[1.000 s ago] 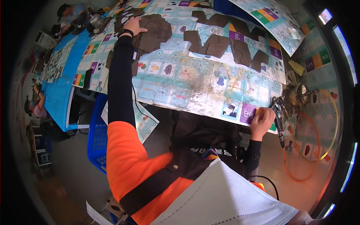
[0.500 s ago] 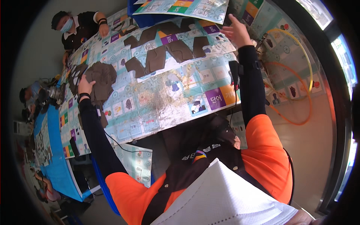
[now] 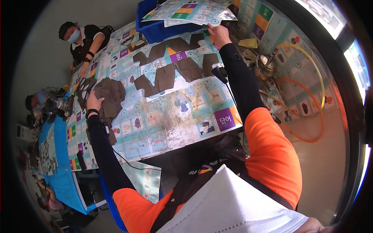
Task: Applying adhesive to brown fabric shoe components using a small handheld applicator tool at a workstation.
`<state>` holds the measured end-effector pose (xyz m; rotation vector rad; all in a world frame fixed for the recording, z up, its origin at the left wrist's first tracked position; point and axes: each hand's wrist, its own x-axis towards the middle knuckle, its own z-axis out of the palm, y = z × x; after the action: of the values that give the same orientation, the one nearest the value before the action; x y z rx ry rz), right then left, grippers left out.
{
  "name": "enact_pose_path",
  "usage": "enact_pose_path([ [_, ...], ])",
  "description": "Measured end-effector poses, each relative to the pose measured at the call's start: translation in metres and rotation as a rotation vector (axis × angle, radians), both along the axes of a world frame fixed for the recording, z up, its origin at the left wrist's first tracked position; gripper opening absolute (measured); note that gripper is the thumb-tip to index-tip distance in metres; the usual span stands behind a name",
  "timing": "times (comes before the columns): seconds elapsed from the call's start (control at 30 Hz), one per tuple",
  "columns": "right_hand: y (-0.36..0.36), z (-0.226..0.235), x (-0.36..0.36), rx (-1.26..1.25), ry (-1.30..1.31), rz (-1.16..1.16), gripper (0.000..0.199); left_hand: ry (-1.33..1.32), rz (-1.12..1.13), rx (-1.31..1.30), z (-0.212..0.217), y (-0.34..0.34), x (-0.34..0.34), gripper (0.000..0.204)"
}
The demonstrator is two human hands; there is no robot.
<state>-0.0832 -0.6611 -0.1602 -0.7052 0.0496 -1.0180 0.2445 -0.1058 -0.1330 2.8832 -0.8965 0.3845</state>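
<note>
My left hand [image 3: 94, 101] rests on a pile of dark brown cut fabric pieces [image 3: 111, 96] at the left of the table, fingers on the top piece. My right hand [image 3: 218, 34] reaches far across the table to the edge of a stack of printed sheets [image 3: 186, 9] lying on a blue bin [image 3: 163, 29]; whether it pinches a sheet is unclear. Between my arms, several brown fabric pieces [image 3: 171, 73] lie spread in a row on the table's picture-printed cover [image 3: 163, 120].
A masked person [image 3: 81, 39] sits at the table's far left end. Another person [image 3: 35, 106] works at a blue-covered table [image 3: 58, 167] on the left. Orange and yellow hoops [image 3: 307, 101] lie on the patterned floor at right. A black cable [image 3: 128, 165] hangs off the near edge.
The view has swung further. My left hand stays on the fabric pile. My right hand has moved from the table's near right edge out to the printed sheets on the blue bin.
</note>
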Motion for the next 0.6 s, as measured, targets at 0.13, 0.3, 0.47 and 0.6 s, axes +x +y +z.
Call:
enact_pose_path([
  [0.13,0.067,0.022,-0.023,-0.133,0.474,-0.064,0.064,-0.047,0.029,-0.001,-0.004,0.029,0.003,0.062],
  [0.3,0.154,0.038,-0.102,-0.128,0.507,0.216,0.043,-0.082,-0.022,-0.103,0.015,0.021,-0.007,0.047],
  [0.47,0.214,0.07,-0.136,-0.095,0.205,0.083,0.039,-0.047,-0.302,-0.372,0.066,0.02,-0.066,0.031],
  [0.6,0.222,0.08,-0.132,-0.096,0.154,0.068,0.037,0.136,-0.245,-0.522,0.085,0.056,-0.118,0.029],
])
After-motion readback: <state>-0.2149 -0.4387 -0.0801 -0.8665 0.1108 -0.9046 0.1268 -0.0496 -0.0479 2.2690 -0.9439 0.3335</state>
